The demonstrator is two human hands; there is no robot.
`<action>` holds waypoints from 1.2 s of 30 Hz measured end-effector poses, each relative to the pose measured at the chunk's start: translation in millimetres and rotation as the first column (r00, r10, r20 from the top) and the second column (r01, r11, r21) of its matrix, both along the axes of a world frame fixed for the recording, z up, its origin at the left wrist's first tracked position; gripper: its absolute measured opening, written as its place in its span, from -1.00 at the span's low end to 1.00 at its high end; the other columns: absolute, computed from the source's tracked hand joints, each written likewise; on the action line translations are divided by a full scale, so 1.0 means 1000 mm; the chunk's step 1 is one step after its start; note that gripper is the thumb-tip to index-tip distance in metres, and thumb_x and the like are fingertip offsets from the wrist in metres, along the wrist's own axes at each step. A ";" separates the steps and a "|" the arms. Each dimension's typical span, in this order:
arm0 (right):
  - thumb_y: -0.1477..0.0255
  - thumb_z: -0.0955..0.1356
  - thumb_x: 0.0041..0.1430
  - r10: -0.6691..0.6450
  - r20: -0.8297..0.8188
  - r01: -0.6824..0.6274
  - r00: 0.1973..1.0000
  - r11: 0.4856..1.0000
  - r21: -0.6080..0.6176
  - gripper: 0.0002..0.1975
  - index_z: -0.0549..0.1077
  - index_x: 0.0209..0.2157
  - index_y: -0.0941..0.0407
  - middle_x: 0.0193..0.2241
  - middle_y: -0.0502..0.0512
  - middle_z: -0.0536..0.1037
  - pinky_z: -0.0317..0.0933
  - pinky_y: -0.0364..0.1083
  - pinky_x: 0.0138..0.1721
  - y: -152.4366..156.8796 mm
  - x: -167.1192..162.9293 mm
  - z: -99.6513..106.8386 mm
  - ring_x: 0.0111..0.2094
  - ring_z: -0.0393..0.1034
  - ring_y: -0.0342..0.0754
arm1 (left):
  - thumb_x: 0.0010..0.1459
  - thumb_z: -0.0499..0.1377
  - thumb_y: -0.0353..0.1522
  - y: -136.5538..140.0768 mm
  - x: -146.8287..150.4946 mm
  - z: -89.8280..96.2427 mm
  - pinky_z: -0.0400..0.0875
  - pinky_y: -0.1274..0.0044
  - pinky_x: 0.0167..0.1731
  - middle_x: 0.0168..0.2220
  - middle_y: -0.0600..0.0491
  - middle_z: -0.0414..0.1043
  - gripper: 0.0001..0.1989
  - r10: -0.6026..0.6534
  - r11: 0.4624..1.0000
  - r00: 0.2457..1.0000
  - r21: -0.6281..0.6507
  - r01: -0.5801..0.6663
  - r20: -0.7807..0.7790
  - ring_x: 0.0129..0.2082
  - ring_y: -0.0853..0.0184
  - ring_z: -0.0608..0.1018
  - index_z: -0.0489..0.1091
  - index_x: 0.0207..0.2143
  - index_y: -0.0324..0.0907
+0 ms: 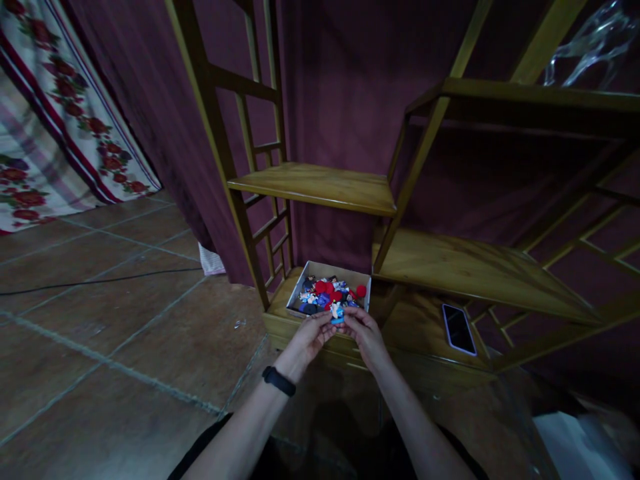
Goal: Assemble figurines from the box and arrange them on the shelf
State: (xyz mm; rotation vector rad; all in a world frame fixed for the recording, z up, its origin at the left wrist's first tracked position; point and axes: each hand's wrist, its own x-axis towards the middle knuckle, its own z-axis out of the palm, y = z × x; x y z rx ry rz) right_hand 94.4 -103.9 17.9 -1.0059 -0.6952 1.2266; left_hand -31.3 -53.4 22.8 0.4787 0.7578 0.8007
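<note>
Between my two hands is a small figurine (337, 311) in white and light blue, on a blue base. My left hand (315, 332) grips it from the left with thumb and fingers. On the other side my right hand (363, 331) pinches it too. Just beyond the hands sits an open shallow cardboard box (295, 293) on the bottom shelf. Small red, blue, black and white pieces (325, 288) fill the box, several of them figurine-like. Both hands are in front of the box's near edge and hide part of it.
A wooden shelf unit (320, 183) stands ahead, with slatted sides and a higher shelf above the box. A phone (459, 329) lies on the lower shelf at right. Clear glass-like decor (590, 53) is at upper right. A black cable (100, 283) crosses the tiled floor (165, 320).
</note>
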 end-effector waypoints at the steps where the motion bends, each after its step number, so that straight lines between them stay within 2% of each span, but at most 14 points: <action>1: 0.34 0.41 -0.12 0.009 0.023 -0.010 1.000 1.000 0.016 -0.76 0.45 -0.34 0.09 -0.44 -0.02 0.50 0.28 -0.12 -0.36 0.000 -0.001 0.001 -0.46 0.37 -0.15 | 0.04 0.14 -0.51 0.000 0.001 0.000 0.42 0.63 -0.49 -0.47 -0.07 0.46 -0.93 -0.005 1.000 1.000 -0.009 0.005 0.013 -0.52 0.42 0.51 0.37 -0.37 -0.35; 6: 0.35 0.39 -0.09 0.014 0.257 -0.040 0.966 0.995 0.094 -0.75 0.43 -0.30 0.08 -0.45 -0.03 0.49 0.26 -0.15 -0.42 0.000 -0.006 0.004 -0.50 0.34 -0.16 | 0.10 0.07 -0.48 -0.001 0.004 0.001 0.42 0.58 -0.47 -0.51 -0.03 0.42 -0.93 0.009 0.999 0.999 -0.040 -0.007 0.049 -0.55 0.43 0.48 0.34 -0.36 -0.31; 10: 0.35 0.37 -0.07 -0.077 0.459 0.014 0.885 0.990 0.138 -0.77 0.44 -0.29 0.06 -0.40 -0.01 0.48 0.23 -0.19 -0.48 -0.002 -0.006 0.001 -0.50 0.31 -0.16 | 0.08 0.07 -0.51 -0.004 0.005 0.003 0.40 0.62 -0.50 -0.47 0.02 0.42 -0.91 0.039 0.999 0.998 -0.002 -0.039 0.050 -0.56 0.47 0.47 0.33 -0.33 -0.26; 14: 0.32 0.33 -0.03 -0.122 0.538 0.067 0.834 0.990 0.120 -0.76 0.44 -0.26 0.07 -0.39 0.00 0.47 0.22 -0.19 -0.51 -0.003 -0.002 -0.004 -0.50 0.29 -0.15 | 0.04 0.11 -0.52 -0.007 0.007 0.008 0.41 0.60 -0.49 -0.47 0.06 0.41 -0.88 0.085 0.995 0.996 0.054 -0.084 -0.020 -0.55 0.47 0.48 0.33 -0.32 -0.23; 18: 0.28 0.33 -0.04 -0.095 0.468 0.093 0.879 0.995 0.027 -0.73 0.45 -0.28 0.09 -0.44 0.00 0.47 0.21 -0.18 -0.56 0.000 0.005 -0.009 -0.56 0.27 -0.16 | -0.03 0.19 -0.51 -0.009 0.009 0.009 0.42 0.61 -0.49 -0.45 0.07 0.43 -0.87 0.093 0.993 0.989 0.083 -0.084 -0.116 -0.54 0.47 0.48 0.34 -0.36 -0.23; 24: 0.23 0.39 -0.14 -0.070 0.272 0.089 0.960 0.995 -0.056 -0.69 0.48 -0.33 0.09 -0.42 0.02 0.50 0.27 -0.15 -0.48 0.003 0.011 -0.011 -0.45 0.35 -0.10 | -0.07 0.22 -0.51 -0.011 0.016 0.006 0.41 0.65 -0.54 -0.52 0.08 0.40 -0.88 0.167 0.976 0.964 0.171 -0.133 -0.205 -0.58 0.49 0.46 0.36 -0.41 -0.24; 30: 0.26 0.44 -0.23 -0.107 0.079 0.118 0.991 0.981 -0.151 -0.68 0.49 -0.36 0.10 -0.46 0.01 0.53 0.27 -0.14 -0.48 0.004 0.018 -0.018 -0.50 0.36 -0.12 | -0.05 0.21 -0.53 -0.014 0.017 0.006 0.46 0.57 -0.46 -0.49 0.04 0.43 -0.88 0.107 0.977 0.973 0.204 -0.064 -0.207 -0.55 0.45 0.48 0.40 -0.38 -0.26; 36: 0.31 0.46 -0.25 -0.126 -0.016 0.121 0.992 0.977 -0.175 -0.72 0.49 -0.40 0.11 -0.50 0.01 0.54 0.27 -0.13 -0.48 0.001 0.019 -0.015 -0.52 0.38 -0.12 | -0.11 0.25 -0.55 -0.011 0.019 0.002 0.43 0.62 -0.53 -0.50 0.03 0.45 -0.85 0.094 0.972 0.978 0.231 -0.049 -0.188 -0.55 0.44 0.49 0.42 -0.40 -0.27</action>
